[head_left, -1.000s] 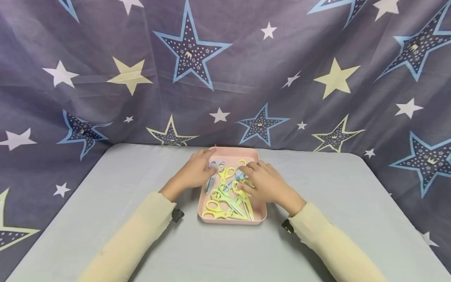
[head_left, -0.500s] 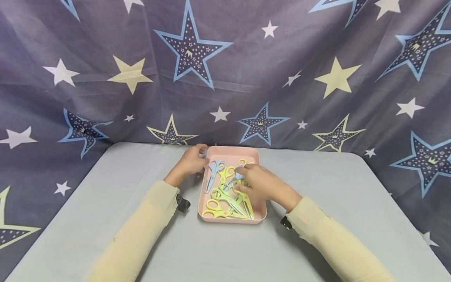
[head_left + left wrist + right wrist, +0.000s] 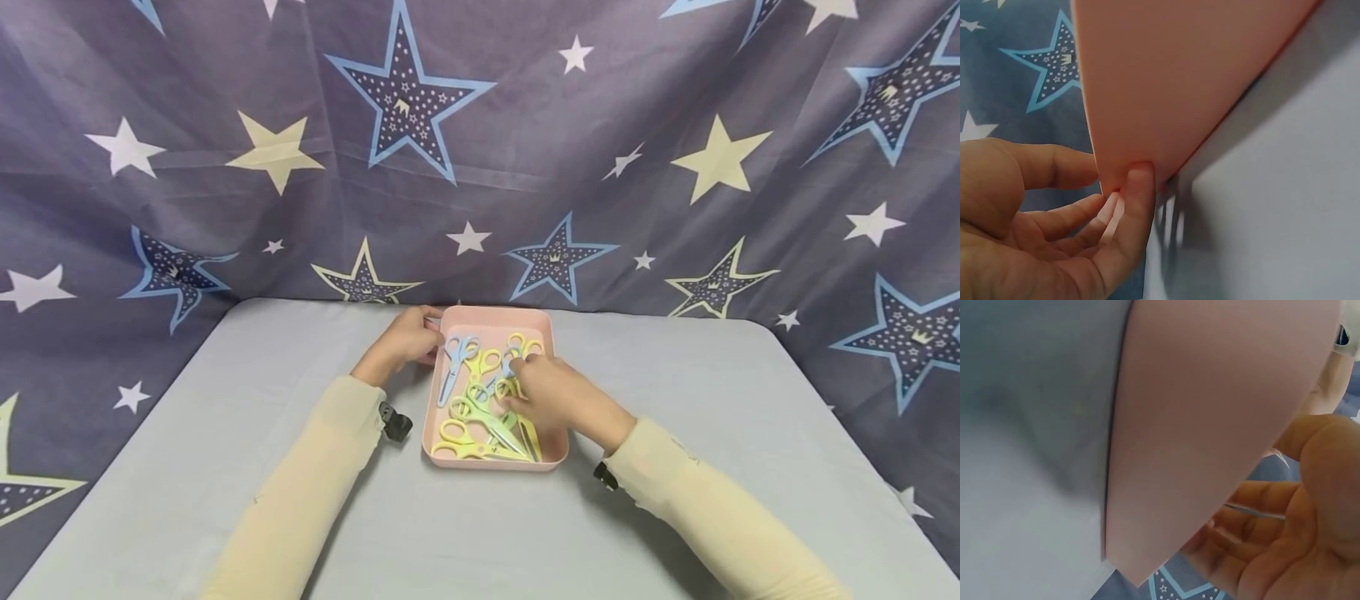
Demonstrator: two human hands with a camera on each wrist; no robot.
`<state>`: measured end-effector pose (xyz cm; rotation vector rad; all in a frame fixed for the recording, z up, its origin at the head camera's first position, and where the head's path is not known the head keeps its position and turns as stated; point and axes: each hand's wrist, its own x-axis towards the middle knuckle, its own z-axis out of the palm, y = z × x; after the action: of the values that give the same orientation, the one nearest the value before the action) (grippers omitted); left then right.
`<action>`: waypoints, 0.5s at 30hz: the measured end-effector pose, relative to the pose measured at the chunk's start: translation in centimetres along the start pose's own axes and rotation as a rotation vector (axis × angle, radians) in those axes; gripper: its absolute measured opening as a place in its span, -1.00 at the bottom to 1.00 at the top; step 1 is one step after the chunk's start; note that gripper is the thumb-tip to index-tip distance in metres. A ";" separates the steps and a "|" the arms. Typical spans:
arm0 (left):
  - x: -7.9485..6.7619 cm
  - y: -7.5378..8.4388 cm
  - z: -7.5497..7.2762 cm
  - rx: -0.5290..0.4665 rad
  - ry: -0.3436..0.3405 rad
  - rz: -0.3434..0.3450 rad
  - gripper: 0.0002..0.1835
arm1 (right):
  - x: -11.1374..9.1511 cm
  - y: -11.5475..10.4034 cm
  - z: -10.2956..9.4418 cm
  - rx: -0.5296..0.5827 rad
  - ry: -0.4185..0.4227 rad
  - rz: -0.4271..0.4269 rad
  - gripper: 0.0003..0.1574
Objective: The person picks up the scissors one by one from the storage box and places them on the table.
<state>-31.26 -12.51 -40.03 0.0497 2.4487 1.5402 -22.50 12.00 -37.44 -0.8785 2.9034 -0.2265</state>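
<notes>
A pink tray (image 3: 495, 464) holds several pairs of scissors. My left hand (image 3: 405, 340) is at its far left side, where the left wrist view shows the thumb and bent fingers holding the corner. Reaching over the right rim, my right hand (image 3: 562, 396) has thumb and index finger spread above the scissors; its other fingertips are partly hidden by the wall in the right wrist view. Beneath it lie yellow scissors (image 3: 528, 437) and light blue scissors (image 3: 506, 367). Other blue scissors (image 3: 456, 367) lie at the tray's left, green scissors (image 3: 487, 421) in the middle, yellow scissors (image 3: 467, 450) in front.
The tray stands on a table with a grey cloth (image 3: 480, 533). A dark curtain (image 3: 495, 200) with stars hangs right behind the table's back edge. A black wrist device (image 3: 395, 422) sits under the left sleeve.
My left hand has drawn out from over the tray to its left outer side and now holds the corner. The right hand has shifted slightly left and toward me, still over the scissors.
</notes>
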 end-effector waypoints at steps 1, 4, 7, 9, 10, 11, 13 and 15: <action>0.1 0.0 -0.1 -0.007 -0.003 -0.005 -0.31 | 0.1 -0.1 0.1 -0.002 -0.007 -0.003 -0.37; 0.1 0.1 -0.2 -0.036 -0.015 -0.020 -0.31 | 0.3 0.0 0.4 -0.015 -0.016 -0.026 -0.52; 0.2 0.0 -0.2 -0.067 -0.019 -0.038 -0.32 | 0.4 0.1 0.9 -0.019 -0.014 -0.043 -0.58; 0.3 0.0 -0.2 -0.083 -0.018 -0.046 -0.32 | 0.4 0.2 1.2 -0.013 -0.009 -0.047 -0.58; 0.3 0.0 -0.2 -0.089 -0.017 -0.048 -0.32 | 0.4 0.1 1.2 -0.008 -0.009 -0.051 -0.58; 0.3 -0.1 -0.2 -0.094 -0.017 -0.048 -0.32 | 0.4 0.2 1.3 -0.002 -0.005 -0.055 -0.58; 0.3 -0.1 -0.2 -0.108 -0.015 -0.051 -0.31 | 0.4 0.2 1.4 0.005 0.000 -0.069 -0.63; 0.4 -0.2 -0.2 -0.117 -0.014 -0.053 -0.31 | 0.5 0.2 1.6 0.022 0.002 -0.086 -0.70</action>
<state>-31.63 -12.72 -40.19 -0.0257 2.3249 1.6507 -22.79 11.71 -39.03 -1.0016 2.8627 -0.2655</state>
